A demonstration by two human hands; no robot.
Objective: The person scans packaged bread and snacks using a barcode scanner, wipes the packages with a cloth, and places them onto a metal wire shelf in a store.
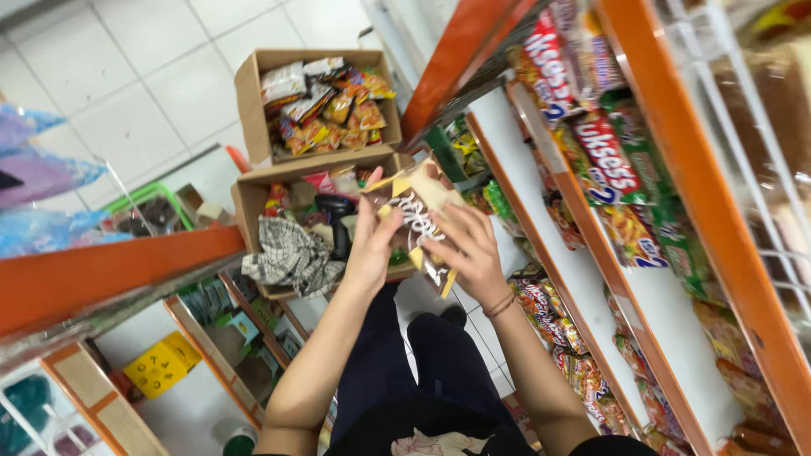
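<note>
I have a brown-and-yellow snack packet (418, 219) up in front of me, over the aisle floor between the shelves. Its long axis runs on a slant, from the upper left near the boxes down to the lower right, with the top edge toward the boxes and the bottom corner toward my right wrist. My left hand (372, 241) is closed on the packet's left edge, thumb on the printed face. My right hand (469, 253) grips the lower right side, fingers spread over the front.

Just beyond the packet sits an open cardboard box (253, 198) on the floor, holding a checked cloth (291, 257) draped over its near wall, a black handheld scanner (336, 215) and some packets. Behind it, touching, a second open cardboard box (249, 93) is full of small orange and yellow snack packets.

To my right, the shelves (591, 279) with orange edges carry rows of bright snack bags. A green basket (156, 198) stands on the floor at left.
</note>
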